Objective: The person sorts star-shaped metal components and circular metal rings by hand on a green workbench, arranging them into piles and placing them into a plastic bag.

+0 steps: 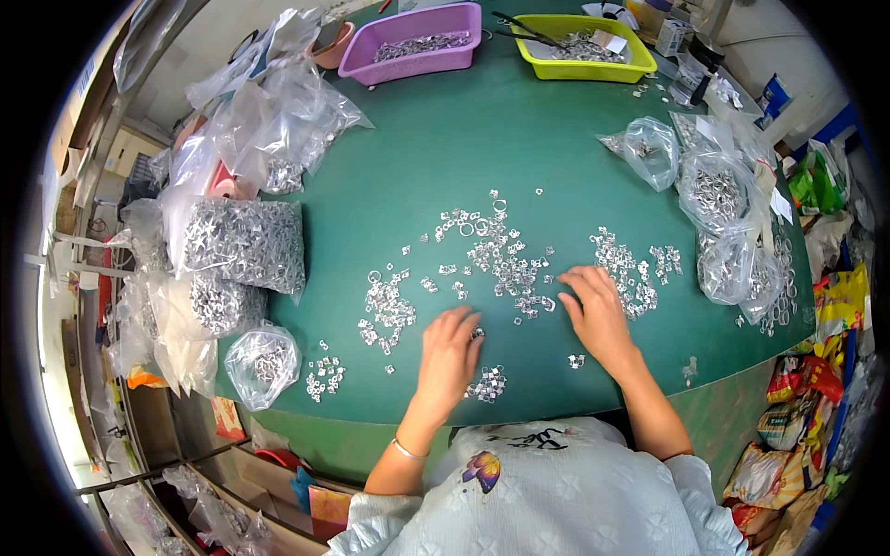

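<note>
While a person's left hand is lying palm-down toward the near edge of a green surface, its fingers are loosely curving and half closed; whether they are gripping a piece cannot be told. To its right, the right hand is spreading a little wider, fingers bent, tips low over the surface; any hold is hidden there too. Small silvery metal pieces are lying loose around both: a central cluster just beyond and between the hands, a left cluster, a right cluster beside the right hand, and a small heap near the left wrist. The pieces are probably sitting apart in groups so that kinds are not mixing, and the low, bent fingers seem to be suiting such tiny items.

Along the far edge, a purple tray and a yellow-green tray are holding more metal. A bulging bag is standing by the left edge, with an open bag at the near left corner. Clear bags are crowding the right edge, so sideways reach is being hemmed in, while the central cluster is lying between the hands and the trays.
</note>
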`<state>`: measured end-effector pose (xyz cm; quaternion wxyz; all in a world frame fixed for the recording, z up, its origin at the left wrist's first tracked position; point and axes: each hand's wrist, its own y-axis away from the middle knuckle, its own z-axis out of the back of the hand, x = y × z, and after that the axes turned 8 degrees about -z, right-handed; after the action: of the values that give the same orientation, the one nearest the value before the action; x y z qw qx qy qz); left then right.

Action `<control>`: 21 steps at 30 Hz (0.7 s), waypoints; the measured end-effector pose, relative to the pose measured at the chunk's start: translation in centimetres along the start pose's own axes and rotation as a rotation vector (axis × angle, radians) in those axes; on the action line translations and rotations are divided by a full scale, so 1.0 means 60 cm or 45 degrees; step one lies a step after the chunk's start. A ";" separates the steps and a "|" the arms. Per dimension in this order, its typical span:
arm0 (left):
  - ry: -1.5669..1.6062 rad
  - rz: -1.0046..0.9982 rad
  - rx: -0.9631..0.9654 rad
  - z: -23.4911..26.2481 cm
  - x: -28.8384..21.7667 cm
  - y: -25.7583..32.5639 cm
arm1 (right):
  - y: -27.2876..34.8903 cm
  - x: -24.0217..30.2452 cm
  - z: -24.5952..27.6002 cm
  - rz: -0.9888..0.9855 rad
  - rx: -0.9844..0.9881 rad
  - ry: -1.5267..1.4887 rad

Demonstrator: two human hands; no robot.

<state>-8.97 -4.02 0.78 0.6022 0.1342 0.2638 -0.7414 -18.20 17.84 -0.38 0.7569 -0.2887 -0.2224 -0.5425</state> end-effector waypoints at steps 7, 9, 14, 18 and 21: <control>0.120 -0.073 0.101 -0.033 -0.005 -0.025 | 0.010 0.018 -0.002 0.054 0.145 0.205; 0.047 -0.019 -0.006 -0.040 0.025 -0.019 | 0.013 0.012 -0.006 0.057 0.127 0.171; 0.005 0.092 -0.175 -0.014 0.049 -0.019 | 0.017 0.001 -0.007 -0.034 0.050 -0.028; 0.329 0.009 -0.161 -0.015 0.027 -0.013 | 0.026 0.034 -0.003 -0.258 0.295 -0.372; 1.575 0.599 0.249 -0.017 0.000 -0.010 | 0.038 0.060 -0.007 -0.428 0.630 -0.706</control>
<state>-9.68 -3.38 0.07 0.4706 0.6426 0.4558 -0.3973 -14.87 15.60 1.19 0.6156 -0.1927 -0.5859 -0.4905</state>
